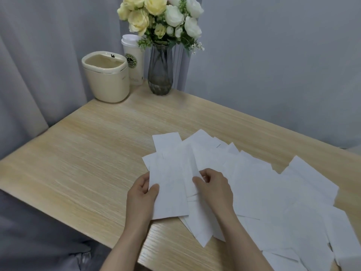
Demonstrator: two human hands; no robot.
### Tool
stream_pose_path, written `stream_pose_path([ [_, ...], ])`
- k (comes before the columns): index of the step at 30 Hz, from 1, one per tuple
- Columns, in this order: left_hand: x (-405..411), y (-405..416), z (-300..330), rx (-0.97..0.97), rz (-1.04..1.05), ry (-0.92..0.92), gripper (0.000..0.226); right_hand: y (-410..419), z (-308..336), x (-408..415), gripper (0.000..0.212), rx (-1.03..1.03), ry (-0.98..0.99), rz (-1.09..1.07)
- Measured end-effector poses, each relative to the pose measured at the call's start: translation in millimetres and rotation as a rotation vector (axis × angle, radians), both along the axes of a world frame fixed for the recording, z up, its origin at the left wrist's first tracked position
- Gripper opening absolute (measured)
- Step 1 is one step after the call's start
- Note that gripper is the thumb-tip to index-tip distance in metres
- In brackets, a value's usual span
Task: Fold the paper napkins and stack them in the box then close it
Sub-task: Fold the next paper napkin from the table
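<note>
Several white paper napkins (273, 196) lie spread and overlapping across the right half of the wooden table (88, 163). My left hand (141, 196) pinches the left edge of one napkin (170, 192) lying on top of the pile's left end. My right hand (213, 186) grips the same napkin's right side, where the paper rises in a fold (190, 163). No box shows in this view.
At the table's far corner stand a cream lidded bin (106, 77), a white paper cup (133, 59) and a grey glass vase of flowers (160, 69). Grey curtains hang behind and to the left. The table's near edge runs diagonally below my forearms.
</note>
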State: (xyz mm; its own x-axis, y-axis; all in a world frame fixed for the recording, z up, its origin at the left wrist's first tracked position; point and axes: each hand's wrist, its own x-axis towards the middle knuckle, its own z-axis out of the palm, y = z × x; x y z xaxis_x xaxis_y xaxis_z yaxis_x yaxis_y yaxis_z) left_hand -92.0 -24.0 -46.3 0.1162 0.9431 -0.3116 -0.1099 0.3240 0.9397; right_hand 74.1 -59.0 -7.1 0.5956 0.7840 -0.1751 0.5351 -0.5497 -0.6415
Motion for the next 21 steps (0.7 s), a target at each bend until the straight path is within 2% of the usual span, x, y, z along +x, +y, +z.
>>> stream_pose_path([
  [3, -1, 0, 0, -0.009, -0.005, -0.023, 0.034, -7, 3, 4, 0.019, 0.045, 0.04, -0.04],
  [10, -2, 1, -2, -0.011, -0.015, -0.03, 0.034, -32, 1, 21, 0.012, 0.206, 0.275, -0.174],
  [16, -2, 2, -3, -0.021, -0.021, -0.037, 0.035, -47, -1, 27, 0.01, 0.254, 0.505, -0.324],
  [21, -2, 3, -1, -0.045, -0.042, -0.049, 0.028, -48, 8, 19, 0.013, 0.285, 0.576, -0.298],
])
